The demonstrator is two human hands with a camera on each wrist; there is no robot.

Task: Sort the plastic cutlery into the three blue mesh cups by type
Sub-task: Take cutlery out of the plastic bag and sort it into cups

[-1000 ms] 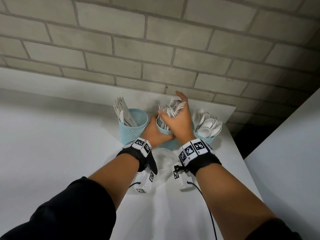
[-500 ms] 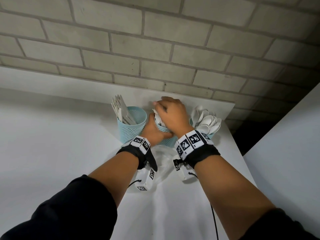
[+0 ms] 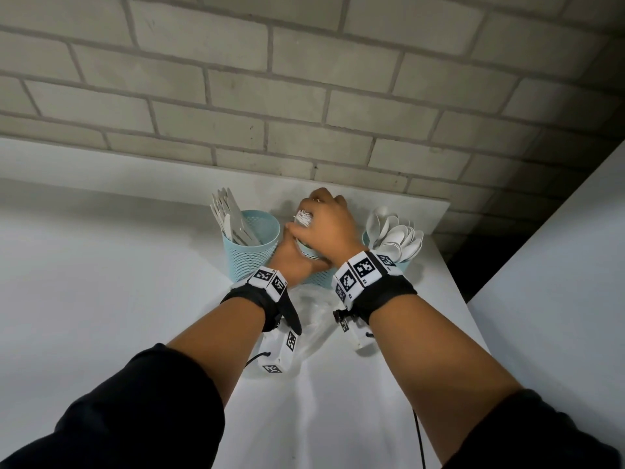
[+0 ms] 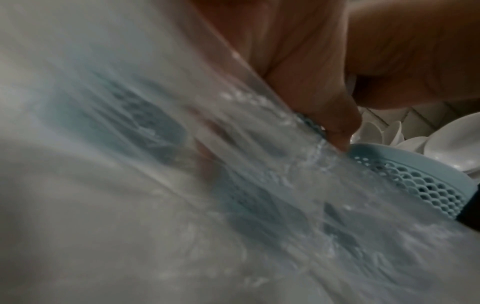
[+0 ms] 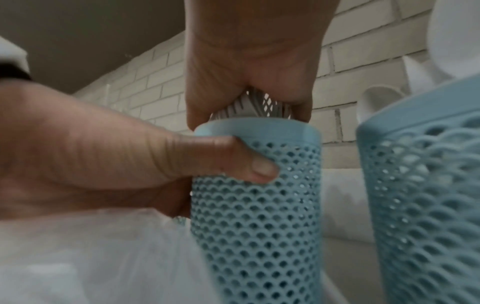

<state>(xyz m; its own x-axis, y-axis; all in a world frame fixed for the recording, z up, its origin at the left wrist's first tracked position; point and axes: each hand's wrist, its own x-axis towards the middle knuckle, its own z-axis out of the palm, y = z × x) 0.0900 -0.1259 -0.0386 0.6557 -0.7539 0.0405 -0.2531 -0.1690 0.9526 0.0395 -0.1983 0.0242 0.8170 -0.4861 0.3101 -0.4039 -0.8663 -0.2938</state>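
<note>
Three blue mesh cups stand in a row against the brick wall. The left cup [image 3: 252,255] holds white knives [image 3: 230,218], and the right cup [image 5: 420,185] holds white spoons [image 3: 395,235]. My left hand [image 3: 292,262] grips the middle cup [image 5: 257,185] just below its rim, with the thumb across the mesh. My right hand [image 3: 329,225] sits on top of that cup, its fingers curled round the heads of the white forks [image 5: 249,107]. Only a few tines [image 3: 303,218] show past the knuckles.
A crumpled clear plastic bag [image 3: 313,319] lies on the white table [image 3: 135,299] right in front of the cups, and it blurs most of the left wrist view [image 4: 182,164]. The table ends at the right [image 3: 449,265], with a dark gap beyond.
My right hand has curled from a loose hold into a fist over the forks and come down onto the cup's rim. The forks stick out less. My left hand keeps its grip.
</note>
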